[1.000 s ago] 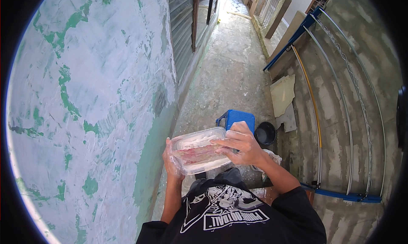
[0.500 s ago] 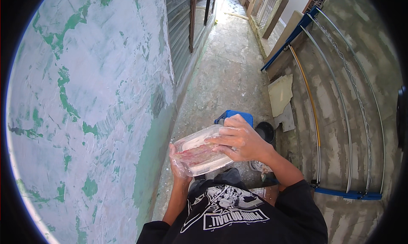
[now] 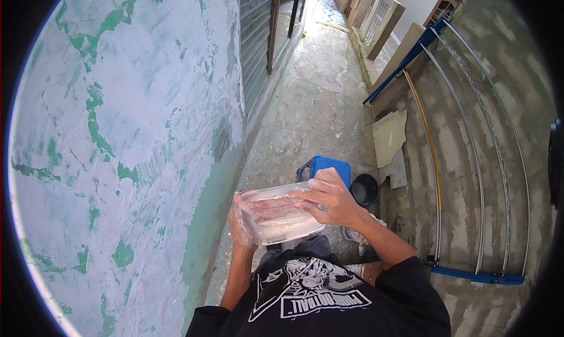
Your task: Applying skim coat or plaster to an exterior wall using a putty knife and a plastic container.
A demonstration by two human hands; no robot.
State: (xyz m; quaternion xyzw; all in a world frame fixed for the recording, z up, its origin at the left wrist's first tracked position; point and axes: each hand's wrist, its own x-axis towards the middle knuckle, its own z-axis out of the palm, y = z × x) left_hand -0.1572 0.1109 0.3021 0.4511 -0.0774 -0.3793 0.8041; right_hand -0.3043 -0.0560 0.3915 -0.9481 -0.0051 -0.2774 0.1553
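A clear, rectangular plastic container is held in front of my body, tilted. White smears and a reddish, streaky patch show in it; I cannot tell whether the reddish part is residue or a separate flat thing. My left hand is wrapped round the container's left end, its fingers partly hidden behind the plastic. Over the container's right side, my right hand is closed, with fingers curled and thumb tucked under. What those fingers grip is hidden. Whitish paste coats parts of both hands.
A blue plastic stool and a black bucket stand on the concrete floor ahead. Closer to me, a white tub is partly hidden by my right arm. A wall with white patches over green is at left; a blue-ended metal rack lines the right.
The container's near side has tipped down, so its long rim now lies flatter across the view. My right hand has shifted slightly down with it, still closed; the left keeps its hold.
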